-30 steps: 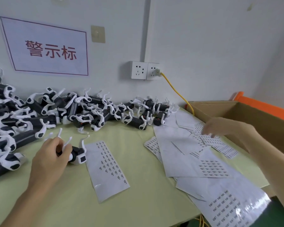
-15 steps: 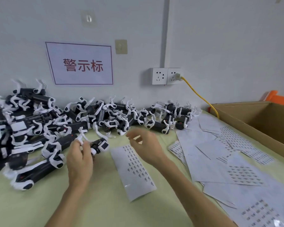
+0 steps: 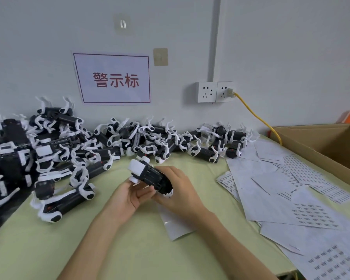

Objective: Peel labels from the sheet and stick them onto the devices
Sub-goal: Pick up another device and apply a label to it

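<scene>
- Head camera, and both hands are on one device, lifted just above the middle of the green table.
- Left hand cups it from below, fingers curled up against the white end; right hand wraps over the black body from the other side. Two firm holds on the same piece.
- Label sheet lies flat on the table right under the right wrist, its printed rows mostly hidden by that arm.
- Is a label already on a fingertip? Too small to tell from here.
- My read: this is the set-up step, the device being turned so the face to be labelled comes up.
- Next move needs one hand to let go. The left looks able to carry the device alone while the right drops to the sheet, lifts one label by its edge and brings it back.
- Placement wants care: square on a flat patch of the black body, pressed down smooth.
- Plenty waiting: the pile of devices runs along the wall, loose sheets fan out to the right beside the cardboard box.
</scene>
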